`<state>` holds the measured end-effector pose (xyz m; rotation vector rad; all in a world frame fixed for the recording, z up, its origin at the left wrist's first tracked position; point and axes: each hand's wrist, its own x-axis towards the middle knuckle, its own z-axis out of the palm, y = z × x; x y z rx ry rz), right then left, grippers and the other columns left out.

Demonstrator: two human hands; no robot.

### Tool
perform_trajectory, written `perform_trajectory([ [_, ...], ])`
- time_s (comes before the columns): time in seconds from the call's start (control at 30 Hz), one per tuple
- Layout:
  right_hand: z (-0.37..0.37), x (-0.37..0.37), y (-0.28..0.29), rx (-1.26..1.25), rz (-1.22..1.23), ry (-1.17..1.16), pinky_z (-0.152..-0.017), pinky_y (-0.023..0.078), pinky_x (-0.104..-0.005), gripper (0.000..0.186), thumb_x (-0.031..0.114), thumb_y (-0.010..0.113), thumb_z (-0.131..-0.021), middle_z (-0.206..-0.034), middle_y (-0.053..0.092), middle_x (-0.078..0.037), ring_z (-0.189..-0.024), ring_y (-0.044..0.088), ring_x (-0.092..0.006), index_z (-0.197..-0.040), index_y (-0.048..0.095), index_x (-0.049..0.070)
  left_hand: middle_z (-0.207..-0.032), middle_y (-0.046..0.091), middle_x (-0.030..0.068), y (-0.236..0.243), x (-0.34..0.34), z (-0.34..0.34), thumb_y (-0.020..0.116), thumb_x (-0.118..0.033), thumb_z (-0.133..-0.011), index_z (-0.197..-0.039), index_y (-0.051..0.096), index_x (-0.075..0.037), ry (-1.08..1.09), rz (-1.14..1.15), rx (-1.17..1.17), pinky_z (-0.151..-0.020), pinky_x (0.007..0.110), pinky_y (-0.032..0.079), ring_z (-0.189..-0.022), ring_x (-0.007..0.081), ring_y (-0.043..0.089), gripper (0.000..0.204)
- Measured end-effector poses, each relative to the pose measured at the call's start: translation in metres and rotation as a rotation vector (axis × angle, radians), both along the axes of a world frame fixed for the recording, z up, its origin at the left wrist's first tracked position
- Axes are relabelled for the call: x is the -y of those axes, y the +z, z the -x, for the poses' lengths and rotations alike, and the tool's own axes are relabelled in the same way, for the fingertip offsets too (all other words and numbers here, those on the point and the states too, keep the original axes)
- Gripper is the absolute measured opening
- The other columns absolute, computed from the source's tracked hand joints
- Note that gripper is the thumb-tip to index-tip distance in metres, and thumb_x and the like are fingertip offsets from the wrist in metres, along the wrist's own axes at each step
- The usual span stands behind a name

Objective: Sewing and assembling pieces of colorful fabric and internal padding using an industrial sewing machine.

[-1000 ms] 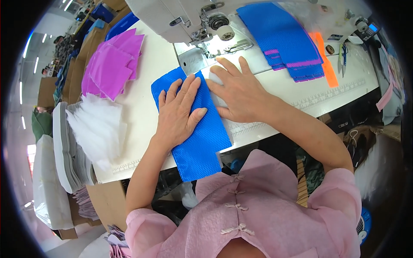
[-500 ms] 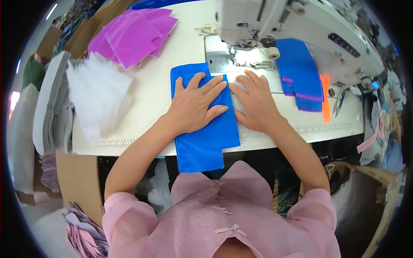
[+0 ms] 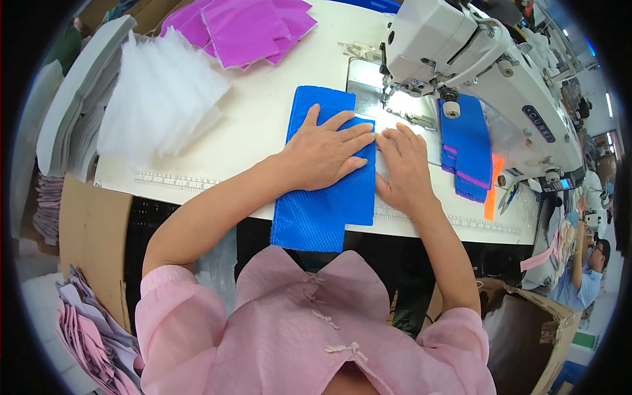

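Two overlapping pieces of textured blue fabric (image 3: 309, 220) lie on the white table, their near end hanging past its front edge. My left hand (image 3: 324, 150) rests flat on them with its fingers spread. Beside the right edge of the fabric is my right hand (image 3: 406, 166), its fingertips touching that edge and its palm over the table, fingers loosely apart. Just beyond the hands stands a white sewing machine (image 3: 454, 52) with a shiny metal plate (image 3: 368, 79) under its head. Stacked blue pieces with purple edges (image 3: 469, 148) lie to the right, under the machine's arm.
White fluffy wadding sheets (image 3: 161, 92) and purple fabric pieces (image 3: 243, 29) lie at the far left. An orange strip (image 3: 492, 191) and small scissors (image 3: 508, 197) are at the right. A ruler strip (image 3: 178, 181) runs along the front edge. Another person (image 3: 586, 273) is at far right.
The view has turned, so the table and machine appear shifted and tilted. The blue pieces now lie more squarely over each other. Both hands remain at the fabric.
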<state>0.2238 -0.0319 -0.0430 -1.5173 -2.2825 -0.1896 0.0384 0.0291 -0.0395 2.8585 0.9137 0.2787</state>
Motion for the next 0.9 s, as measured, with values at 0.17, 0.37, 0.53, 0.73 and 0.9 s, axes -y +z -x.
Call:
perform_trajectory([
  [0.17,-0.0007,-0.0008,0.0004,-0.010,0.004,0.010,-0.094,0.027,-0.0508,0.053,0.024,0.065,-0.066,-0.114,0.048,-0.017,-0.117,0.037,-0.0337,-0.112,0.052,0.000,-0.137,0.036,0.0013,0.0015,-0.0001,-0.0006,0.033,-0.040,-0.092,-0.131,0.040,-0.018,-0.032,0.001,-0.005,-0.103,0.057,0.015,-0.130,0.0234,0.026,0.045],
  [0.37,-0.0011,-0.0020,-0.0014,-0.020,-0.011,0.005,-0.094,0.027,-0.0512,0.052,0.024,0.064,-0.067,-0.113,0.049,-0.016,-0.117,0.037,-0.0331,-0.111,0.052,0.000,-0.138,0.034,0.0004,0.0073,-0.0015,-0.0002,0.035,-0.039,-0.091,-0.131,0.040,-0.022,-0.051,0.036,-0.059,-0.104,0.054,0.013,-0.130,0.0225,0.023,0.043],
  [0.53,-0.0007,-0.0025,-0.0022,-0.049,-0.009,0.001,-0.095,0.027,-0.0505,0.052,0.025,0.064,-0.068,-0.112,0.049,-0.015,-0.116,0.038,-0.0331,-0.111,0.051,-0.001,-0.136,0.037,0.0029,0.0089,-0.0036,0.0002,0.035,-0.037,-0.092,-0.129,0.042,-0.020,-0.071,0.035,-0.060,-0.104,0.053,0.014,-0.129,0.0222,0.026,0.042],
  [0.73,-0.0006,-0.0024,-0.0040,-0.047,-0.016,-0.006,-0.095,0.028,-0.0491,0.052,0.026,0.064,-0.068,-0.112,0.050,-0.015,-0.116,0.038,-0.0326,-0.111,0.051,-0.001,-0.134,0.040,0.0044,0.0031,-0.0064,0.0004,0.036,-0.039,-0.091,-0.126,0.045,-0.016,-0.064,0.040,0.022,-0.102,0.055,0.018,-0.126,0.0243,0.031,0.043],
  [0.9,0.0005,-0.0024,-0.0013,-0.049,0.013,-0.020,-0.095,0.028,-0.0484,0.051,0.026,0.064,-0.068,-0.111,0.050,-0.014,-0.116,0.038,-0.0322,-0.109,0.052,0.000,-0.134,0.039,0.0033,0.0052,-0.0062,0.0002,0.037,-0.038,-0.091,-0.126,0.044,-0.016,-0.076,0.006,-0.030,-0.101,0.055,0.019,-0.126,0.0245,0.031,0.043],
])
